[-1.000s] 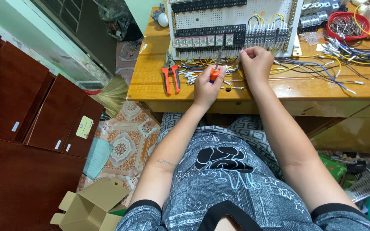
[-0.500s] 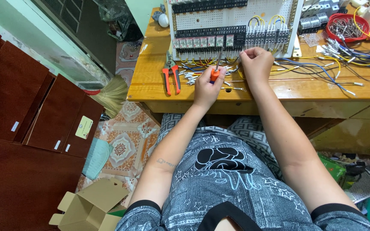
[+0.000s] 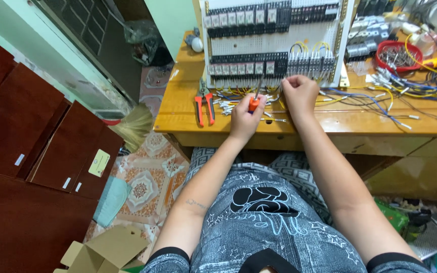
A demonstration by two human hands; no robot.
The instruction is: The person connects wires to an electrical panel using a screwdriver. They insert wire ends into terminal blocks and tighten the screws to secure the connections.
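Observation:
My left hand [image 3: 246, 115] grips an orange-handled screwdriver [image 3: 254, 100], its shaft pointing up at the lower row of terminal blocks on a white electrical panel [image 3: 274, 45]. My right hand [image 3: 299, 93] rests closed at the panel's bottom edge, pinching what looks like a thin wire [image 3: 330, 98] among the loose ones there. Both hands lie on the wooden workbench [image 3: 188, 108], close together, just below the panel.
Orange-handled pliers [image 3: 204, 103] lie left of my left hand. Blue, yellow and white wires [image 3: 400, 101] spread across the bench to the right, with a red bowl [image 3: 399, 54] of small parts behind. Dark red cabinets [image 3: 36, 151] and a cardboard box [image 3: 102, 253] stand at the left on the floor.
Both hands stay at the panel's lower edge. The left hand and screwdriver have shifted only slightly.

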